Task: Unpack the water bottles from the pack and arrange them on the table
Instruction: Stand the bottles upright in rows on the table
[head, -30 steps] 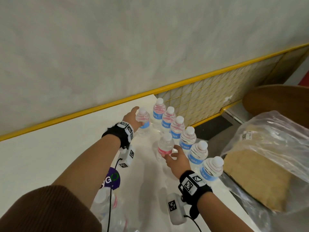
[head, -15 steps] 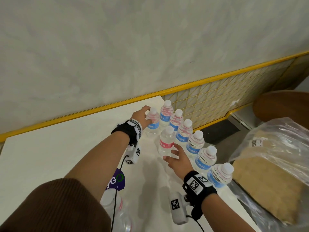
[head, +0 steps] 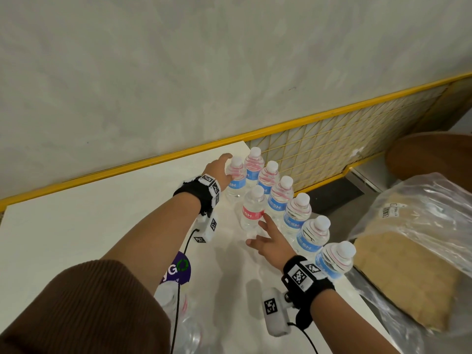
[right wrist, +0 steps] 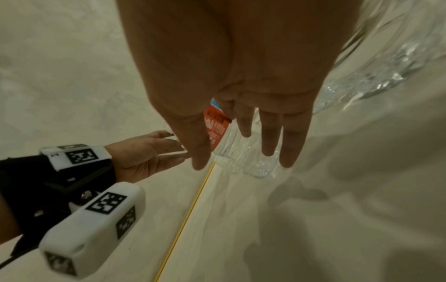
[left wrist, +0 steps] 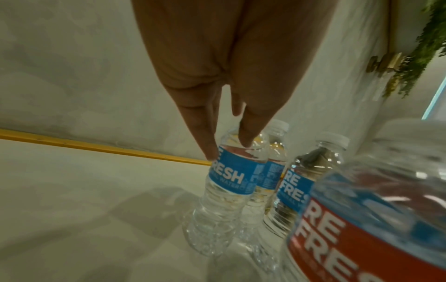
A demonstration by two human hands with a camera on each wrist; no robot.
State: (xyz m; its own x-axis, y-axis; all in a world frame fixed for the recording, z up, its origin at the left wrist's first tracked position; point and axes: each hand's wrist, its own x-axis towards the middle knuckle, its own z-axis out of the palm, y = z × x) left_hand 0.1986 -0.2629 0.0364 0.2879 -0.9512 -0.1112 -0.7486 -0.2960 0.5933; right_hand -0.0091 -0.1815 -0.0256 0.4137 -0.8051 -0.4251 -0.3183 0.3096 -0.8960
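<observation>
Bottles stand upright on the white table (head: 76, 226), near its right edge. A diagonal row of blue-label bottles (head: 293, 215) runs along that edge, caps on, each just beside the next. One further blue-label bottle (head: 236, 180) stands at the far end, left of the row. The red-label bottle (head: 252, 210) stands alone on the inner side of the row, close to it.

Left hand (head: 219, 169): fingers extended and nearly straight, reaching to the far blue-label bottle. In the left wrist view, the fingertips (left wrist: 210, 152) touch that bottle (left wrist: 229, 181) at the upper edge of its label and on its shoulder. The fingers are not curled round it.

Right hand (head: 270, 238): fingers spread and straight, holding nothing. It hovers low over the table just in front of the red-label bottle (contact with the bottle cannot be determined). In the right wrist view, the bottle (right wrist: 226, 145) appears beyond the spread fingers (right wrist: 267, 133).

The pack (head: 184, 328) of clear wrap lies at the near edge of the table, with a bottle visible inside it, partly hidden by the left sleeve (head: 76, 310). A purple round sticker (head: 178, 269) shows beside it.

A clear plastic bag (head: 421, 226) holding brown material sits off the table to the right. A yellow-framed mesh panel (head: 332, 139) runs along the wall behind the bottles.
</observation>
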